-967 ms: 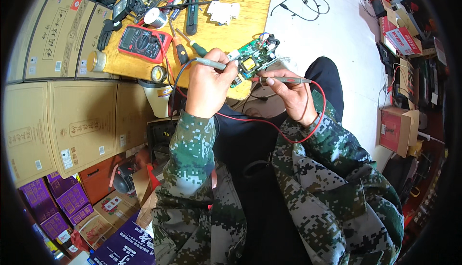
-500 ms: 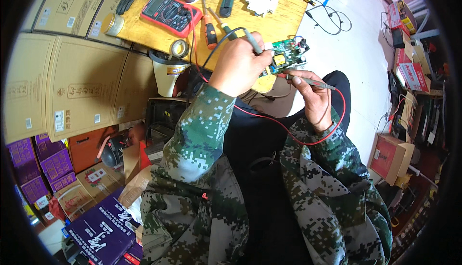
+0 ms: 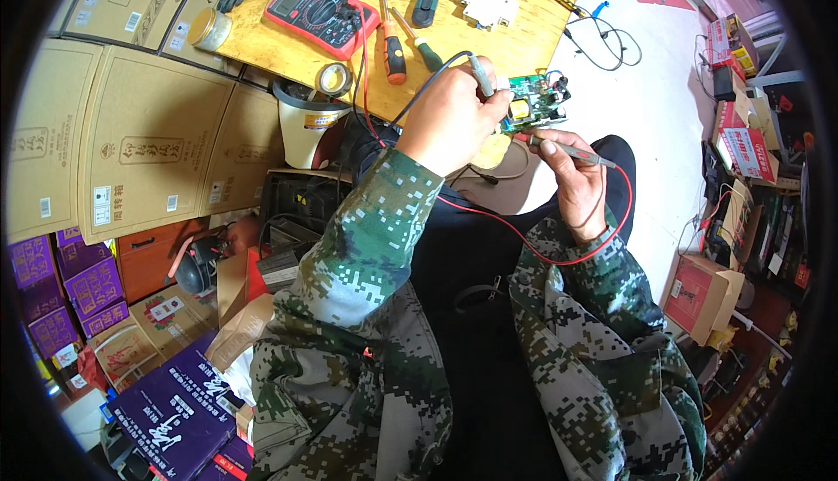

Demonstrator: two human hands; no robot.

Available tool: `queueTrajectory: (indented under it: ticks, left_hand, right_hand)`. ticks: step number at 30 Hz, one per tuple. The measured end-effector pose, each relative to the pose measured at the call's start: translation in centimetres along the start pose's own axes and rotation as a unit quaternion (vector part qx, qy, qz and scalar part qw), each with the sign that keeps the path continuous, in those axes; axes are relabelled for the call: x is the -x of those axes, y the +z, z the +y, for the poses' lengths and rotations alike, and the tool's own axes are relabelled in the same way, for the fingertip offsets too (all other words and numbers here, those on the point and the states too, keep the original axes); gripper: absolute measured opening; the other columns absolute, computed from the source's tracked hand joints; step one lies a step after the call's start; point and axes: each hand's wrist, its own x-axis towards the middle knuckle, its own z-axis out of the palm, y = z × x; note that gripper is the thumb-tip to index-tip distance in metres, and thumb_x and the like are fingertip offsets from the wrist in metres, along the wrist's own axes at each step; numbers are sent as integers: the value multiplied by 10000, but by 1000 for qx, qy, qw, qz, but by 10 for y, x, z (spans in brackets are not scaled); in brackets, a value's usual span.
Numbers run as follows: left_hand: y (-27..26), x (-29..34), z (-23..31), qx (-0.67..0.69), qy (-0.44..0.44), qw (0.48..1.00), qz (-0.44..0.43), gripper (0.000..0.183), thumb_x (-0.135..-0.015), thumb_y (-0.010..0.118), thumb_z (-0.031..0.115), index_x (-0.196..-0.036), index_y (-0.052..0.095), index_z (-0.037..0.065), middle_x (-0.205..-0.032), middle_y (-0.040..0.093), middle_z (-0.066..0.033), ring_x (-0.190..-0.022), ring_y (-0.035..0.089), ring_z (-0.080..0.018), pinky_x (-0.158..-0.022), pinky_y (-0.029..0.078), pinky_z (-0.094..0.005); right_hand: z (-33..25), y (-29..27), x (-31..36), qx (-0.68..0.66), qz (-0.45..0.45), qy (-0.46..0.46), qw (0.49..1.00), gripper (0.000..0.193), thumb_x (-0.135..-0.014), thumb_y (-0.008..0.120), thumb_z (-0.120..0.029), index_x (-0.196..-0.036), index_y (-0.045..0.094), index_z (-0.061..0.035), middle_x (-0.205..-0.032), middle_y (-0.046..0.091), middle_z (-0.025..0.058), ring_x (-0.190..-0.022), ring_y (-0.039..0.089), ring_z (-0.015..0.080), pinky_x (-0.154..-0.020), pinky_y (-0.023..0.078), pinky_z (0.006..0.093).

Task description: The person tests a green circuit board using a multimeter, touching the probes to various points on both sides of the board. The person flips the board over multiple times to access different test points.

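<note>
Pinching dark-lead probe (image 3: 481, 77) in left hand (image 3: 449, 119), red-lead probe (image 3: 589, 157) in right hand (image 3: 572, 186). Close to board (image 3: 539, 99) at worktop (image 3: 515, 51) corner, seen partly past edge; unable to tell tip contact or support. Might bridge neighbouring parts through skid of either tip. Might tilt board under uneven pressure. Might pull right tip aside by snagging red lead (image 3: 563, 264) behind left sleeve (image 3: 367, 237).

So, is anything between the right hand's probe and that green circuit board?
Nothing visible: the right hand holds a probe, its tip close to the near edge of the circuit board; contact is unclear.
</note>
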Motion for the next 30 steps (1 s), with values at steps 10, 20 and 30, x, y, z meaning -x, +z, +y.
queueTrajectory:
  ticks: [10, 20, 30]
  left_hand:
    - [-9, -8, -1, -19, 10, 999, -43, 243, -988, 764, 129, -886, 606, -25, -806, 698, -106, -837, 716, -158, -728, 555, -362]
    - [-9, -8, 4, 5, 2, 999, -41, 274, -992, 762, 147, -860, 589, -17, -721, 603, -64, -689, 572, -140, -643, 484, -366]
    - [-2, -2, 2, 49, -1, 999, -24, 261, -1032, 756, 142, -892, 588, -1, -759, 626, -36, -703, 561, -94, -626, 480, -322]
  right_hand:
    - [0, -5, 0, 32, -21, 7, 999, 231, -1102, 664, -107, -1252, 726, 57, -1171, 776, 115, -1099, 707, 179, -1042, 547, 330]
    - [-1, -2, 0, 12, -6, 1, 1000, 233, -1077, 711, -167, -1204, 770, 20, -1094, 788, 95, -1047, 691, 151, -988, 529, 312]
    - [0, -2, 0, -1, -8, -3, 1000, 229, -1078, 711, -157, -1200, 770, 27, -1124, 785, 105, -1068, 699, 165, -1010, 533, 328]
